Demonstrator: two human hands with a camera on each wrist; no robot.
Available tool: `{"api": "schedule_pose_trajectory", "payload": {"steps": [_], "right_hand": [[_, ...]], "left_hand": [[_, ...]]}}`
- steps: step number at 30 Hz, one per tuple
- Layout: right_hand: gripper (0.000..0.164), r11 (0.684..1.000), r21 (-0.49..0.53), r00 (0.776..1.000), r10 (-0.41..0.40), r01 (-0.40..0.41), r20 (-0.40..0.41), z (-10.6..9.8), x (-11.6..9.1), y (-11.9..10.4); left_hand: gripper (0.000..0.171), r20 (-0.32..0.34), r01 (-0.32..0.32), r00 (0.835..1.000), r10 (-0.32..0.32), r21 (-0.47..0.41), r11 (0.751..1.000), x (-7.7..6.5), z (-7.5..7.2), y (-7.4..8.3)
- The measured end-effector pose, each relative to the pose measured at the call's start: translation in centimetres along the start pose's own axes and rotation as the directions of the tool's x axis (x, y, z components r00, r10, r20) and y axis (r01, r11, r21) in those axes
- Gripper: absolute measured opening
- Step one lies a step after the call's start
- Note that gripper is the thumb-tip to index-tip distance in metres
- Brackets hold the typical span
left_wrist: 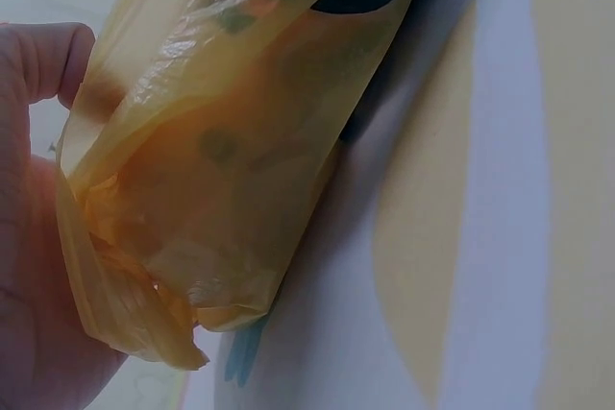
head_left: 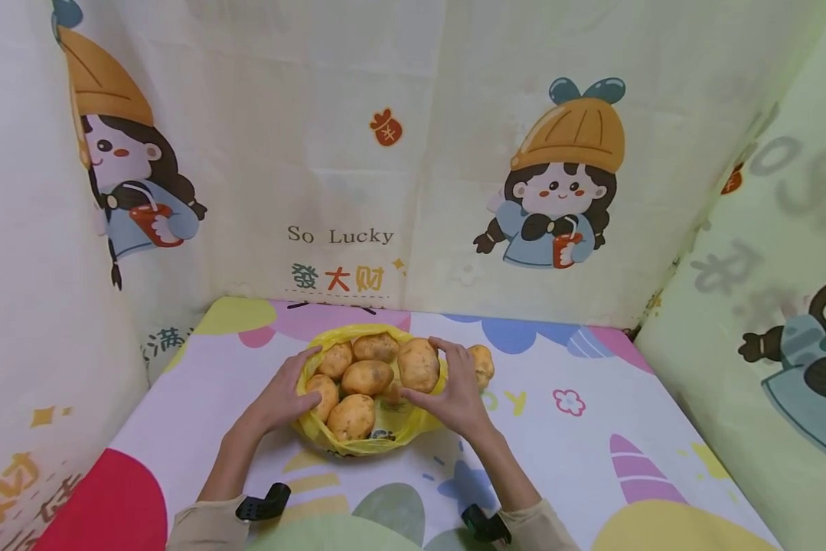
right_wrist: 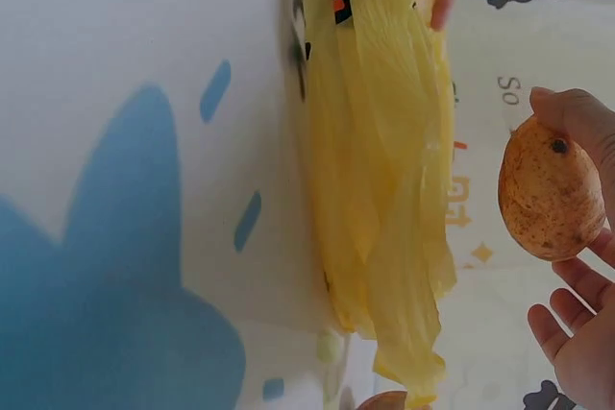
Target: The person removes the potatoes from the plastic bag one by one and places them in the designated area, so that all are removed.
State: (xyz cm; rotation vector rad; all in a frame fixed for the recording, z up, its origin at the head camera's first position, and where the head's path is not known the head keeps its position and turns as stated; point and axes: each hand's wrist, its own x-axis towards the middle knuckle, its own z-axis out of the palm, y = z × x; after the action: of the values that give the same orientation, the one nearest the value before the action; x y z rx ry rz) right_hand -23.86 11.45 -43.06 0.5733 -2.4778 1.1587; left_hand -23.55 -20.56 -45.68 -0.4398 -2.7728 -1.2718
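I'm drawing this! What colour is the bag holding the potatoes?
The bag is yellow, shown best in the right wrist view.

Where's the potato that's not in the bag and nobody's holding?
In the head view, the loose potato is on the table, just right of the yellow bag and partly hidden behind the right hand.
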Motion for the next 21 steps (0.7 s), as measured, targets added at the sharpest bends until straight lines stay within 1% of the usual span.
{"api": "schedule_pose_trajectory", "payload": {"steps": [6,10,14,21], "right_hand": [[0.091,1.000,0.015,1.000,0.005,-0.005,-0.022,-0.8,-0.2,-0.3],[0.091,1.000,0.000,1.000,0.007,-0.007,-0.030,-1.1,-0.4,-0.3],[0.091,1.000,-0.009,0.999,-0.008,0.007,-0.042,-1.4,-0.6,-0.1],[0.091,0.999,-0.032,0.999,0.001,-0.002,-0.038,-1.8,-1.2,0.3]], "left_hand": [[0.083,0.015,0.020,1.000,-0.020,0.002,1.000,0.0,-0.1,0.1],[0.084,0.018,0.027,0.999,-0.027,-0.002,1.000,0.0,-0.1,0.1],[0.084,0.025,0.023,0.999,-0.023,-0.001,1.000,0.1,-0.1,0.1],[0.085,0.045,0.046,0.998,-0.046,-0.001,0.999,0.2,-0.2,0.0]]}}
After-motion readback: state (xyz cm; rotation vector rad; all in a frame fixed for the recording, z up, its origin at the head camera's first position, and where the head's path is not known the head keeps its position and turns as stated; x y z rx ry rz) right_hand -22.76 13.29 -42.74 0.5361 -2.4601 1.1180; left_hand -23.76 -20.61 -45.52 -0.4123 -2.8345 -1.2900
